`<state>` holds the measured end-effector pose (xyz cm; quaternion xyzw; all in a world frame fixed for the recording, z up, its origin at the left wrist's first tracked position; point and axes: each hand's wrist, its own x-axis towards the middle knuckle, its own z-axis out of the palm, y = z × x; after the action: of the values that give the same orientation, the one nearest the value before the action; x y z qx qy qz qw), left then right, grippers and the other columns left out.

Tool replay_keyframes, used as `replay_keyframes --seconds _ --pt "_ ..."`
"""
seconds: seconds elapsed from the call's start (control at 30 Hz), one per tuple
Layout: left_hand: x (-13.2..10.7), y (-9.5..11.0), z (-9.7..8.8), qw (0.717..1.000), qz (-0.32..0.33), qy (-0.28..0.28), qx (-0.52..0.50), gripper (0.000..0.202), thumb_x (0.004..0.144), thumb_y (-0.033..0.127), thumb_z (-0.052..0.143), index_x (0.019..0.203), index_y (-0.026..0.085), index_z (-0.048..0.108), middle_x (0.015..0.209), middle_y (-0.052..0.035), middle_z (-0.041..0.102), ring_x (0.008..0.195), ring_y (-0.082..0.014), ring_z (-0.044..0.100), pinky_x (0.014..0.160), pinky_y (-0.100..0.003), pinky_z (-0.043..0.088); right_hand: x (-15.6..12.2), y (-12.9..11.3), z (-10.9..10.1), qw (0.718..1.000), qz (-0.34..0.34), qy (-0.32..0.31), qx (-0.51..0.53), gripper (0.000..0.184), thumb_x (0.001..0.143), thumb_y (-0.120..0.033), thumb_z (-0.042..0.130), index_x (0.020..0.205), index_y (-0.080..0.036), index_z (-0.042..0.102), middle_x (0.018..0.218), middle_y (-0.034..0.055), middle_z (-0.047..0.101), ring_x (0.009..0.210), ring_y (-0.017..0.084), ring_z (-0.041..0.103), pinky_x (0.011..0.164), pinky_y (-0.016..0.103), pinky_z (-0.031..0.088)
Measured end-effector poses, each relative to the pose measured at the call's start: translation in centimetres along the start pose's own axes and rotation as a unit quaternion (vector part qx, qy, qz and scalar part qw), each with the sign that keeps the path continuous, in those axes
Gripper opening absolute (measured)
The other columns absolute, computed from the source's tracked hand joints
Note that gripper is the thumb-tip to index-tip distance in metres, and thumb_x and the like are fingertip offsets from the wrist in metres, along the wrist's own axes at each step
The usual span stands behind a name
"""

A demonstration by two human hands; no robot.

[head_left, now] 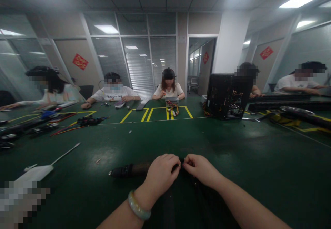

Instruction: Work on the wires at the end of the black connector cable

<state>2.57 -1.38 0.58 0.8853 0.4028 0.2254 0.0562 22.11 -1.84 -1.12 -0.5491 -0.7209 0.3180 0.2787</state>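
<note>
Apparently under way: two-handed handling beside one dark tool point(141, 169), nothing evidently finished, remainder not legible. Tool lies on the green desk point(144, 139), metal tip pointing left, long axis running left to right, rear hidden behind the left hand point(160, 169). Fingers of this and the right hand point(200, 169): curled, near each other; closure and contents cannot be told.

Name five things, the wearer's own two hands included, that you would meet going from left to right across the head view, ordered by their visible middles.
Tangle of black cables → dark cylindrical tool → left hand → right hand → black computer case.
</note>
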Motion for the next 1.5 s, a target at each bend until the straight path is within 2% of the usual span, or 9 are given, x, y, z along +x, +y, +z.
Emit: replay_keyframes --seconds 0.3,0.53,0.8,1.27,1.5 --pt "-0.05 -0.12 0.03 1.000 0.000 -0.004 0.003 0.008 0.087 0.021 0.056 0.092 0.023 0.062 0.099 -0.0009 0.065 0.094 -0.0190 0.058 0.087 -0.033 0.044 -0.10 -0.20 -0.15 1.000 0.005 -0.004 -0.003 0.015 0.085 -0.028 0.056 0.082 -0.017 0.064 0.070 -0.0009 0.063 0.062 0.012 0.055 0.055 0.020 0.035" --pt "0.05 0.22 -0.18 0.999 -0.026 -0.008 0.017 0.015 0.087 0.024 0.058 0.102 0.025 0.060 0.100 -0.0009 0.064 0.092 -0.0191 0.058 0.083 -0.033 0.044 -0.16 -0.35 -0.25 1.000 0.011 -0.007 -0.002 0.015 0.086 -0.029 0.055 0.082 -0.017 0.064 0.070 -0.0009 0.063 0.061 0.012 0.055 0.053 0.020 0.035" --pt "0.07 0.03 -0.21 1.000 -0.007 -0.012 0.009 0.007 0.087 0.022 0.058 0.093 0.024 0.062 0.100 0.0003 0.065 0.094 -0.0182 0.058 0.087 -0.032 0.043 0.01 0.19 -0.05 1.000 0.008 -0.004 0.008 0.014 0.086 -0.030 0.055 0.083 -0.018 0.063 0.070 -0.0015 0.062 0.059 0.011 0.055 0.052 0.020 0.036" --pt "-0.11 0.18 -0.15 1.000 -0.007 0.010 -0.013 0.015 0.087 0.021 0.055 0.100 0.024 0.062 0.103 -0.0016 0.066 0.096 -0.0197 0.059 0.090 -0.035 0.045 -0.04 0.36 0.00 1.000 0.013 -0.005 0.004 0.013 0.087 -0.028 0.053 0.083 -0.018 0.062 0.069 -0.0015 0.062 0.057 0.011 0.055 0.050 0.020 0.036" --pt "-0.04 0.21 -0.12 1.000 -0.019 0.019 -0.013 0.009 0.087 0.020 0.054 0.090 0.022 0.062 0.104 -0.0026 0.066 0.098 -0.0201 0.060 0.091 -0.036 0.046 -0.12 0.14 -0.10 1.000 0.007 -0.003 0.002 0.012 0.086 -0.028 0.054 0.084 -0.018 0.062 0.070 -0.0013 0.063 0.058 0.012 0.055 0.052 0.020 0.037"
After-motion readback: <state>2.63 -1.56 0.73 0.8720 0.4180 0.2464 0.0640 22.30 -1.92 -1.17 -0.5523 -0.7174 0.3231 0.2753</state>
